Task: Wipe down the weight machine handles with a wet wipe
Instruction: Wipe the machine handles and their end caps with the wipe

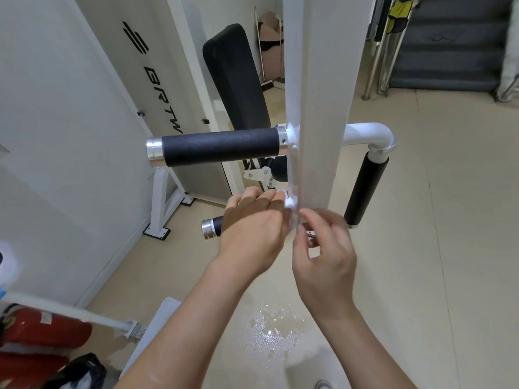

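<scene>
Both hands meet at the white upright post's (pixel 317 108) lower end: left hand (pixel 252 234) clenched on a bunched wet wipe (pixel 289 202), right hand (pixel 323 254) pinching its blurred tail (contact unclear). 3 black handles (pixel 222 147) nearby, untouched.

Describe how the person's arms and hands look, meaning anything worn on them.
Both forearms are bare as far as the picture shows: no sleeves reach into view. The left hand and the right hand wear no gloves, and no watch, bracelet or ring shows on the sides facing the camera. The fingernails that show look short.
</scene>
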Action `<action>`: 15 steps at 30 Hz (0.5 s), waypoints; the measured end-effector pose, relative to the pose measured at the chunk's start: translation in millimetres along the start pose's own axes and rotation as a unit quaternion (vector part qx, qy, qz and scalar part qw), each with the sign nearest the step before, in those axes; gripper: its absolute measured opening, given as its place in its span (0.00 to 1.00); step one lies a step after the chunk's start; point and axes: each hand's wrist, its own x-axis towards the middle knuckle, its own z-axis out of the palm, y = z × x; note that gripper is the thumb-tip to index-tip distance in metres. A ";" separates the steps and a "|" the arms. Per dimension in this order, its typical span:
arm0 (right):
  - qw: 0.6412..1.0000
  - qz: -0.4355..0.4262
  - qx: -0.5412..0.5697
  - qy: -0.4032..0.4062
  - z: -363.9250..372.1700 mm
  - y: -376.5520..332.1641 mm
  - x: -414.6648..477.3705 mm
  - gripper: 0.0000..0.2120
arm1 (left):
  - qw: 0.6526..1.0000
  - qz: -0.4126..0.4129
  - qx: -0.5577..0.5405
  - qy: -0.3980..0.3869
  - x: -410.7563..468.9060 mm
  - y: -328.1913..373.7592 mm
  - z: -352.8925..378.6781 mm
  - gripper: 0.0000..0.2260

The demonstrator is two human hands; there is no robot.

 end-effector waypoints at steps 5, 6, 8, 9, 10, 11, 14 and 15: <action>0.995 0.076 0.062 0.025 0.0 -0.7 24.0 0.14 | 0.996 -0.034 0.048 0.064 0.0 9.3 7.9 0.21; 0.993 0.085 0.076 0.026 1.6 -2.3 25.0 0.15 | 0.995 -0.033 0.065 0.074 -5.5 11.9 10.7 0.23; 0.990 0.107 0.091 0.029 4.5 -4.6 26.7 0.19 | 0.991 -0.036 0.092 0.092 -14.9 14.5 16.0 0.24; 0.988 0.116 0.094 0.030 5.3 -5.0 27.3 0.20 | 0.988 -0.039 0.103 0.106 -17.1 15.4 17.6 0.23; 0.987 0.121 0.097 0.031 5.9 -5.2 27.8 0.21 | 0.985 -0.041 0.116 0.123 -16.9 15.7 19.1 0.21; 0.987 0.121 0.099 0.031 6.0 -5.3 28.3 0.22 | 0.981 -0.046 0.127 0.136 -14.8 15.2 20.0 0.19; 0.989 0.108 0.096 0.018 6.9 -4.7 29.0 0.21 | 0.979 -0.082 0.126 0.135 -2.5 12.6 20.4 0.16; 0.990 0.107 0.095 0.012 7.6 -4.1 28.8 0.21 | 0.980 -0.093 0.124 0.128 -0.1 12.5 19.8 0.17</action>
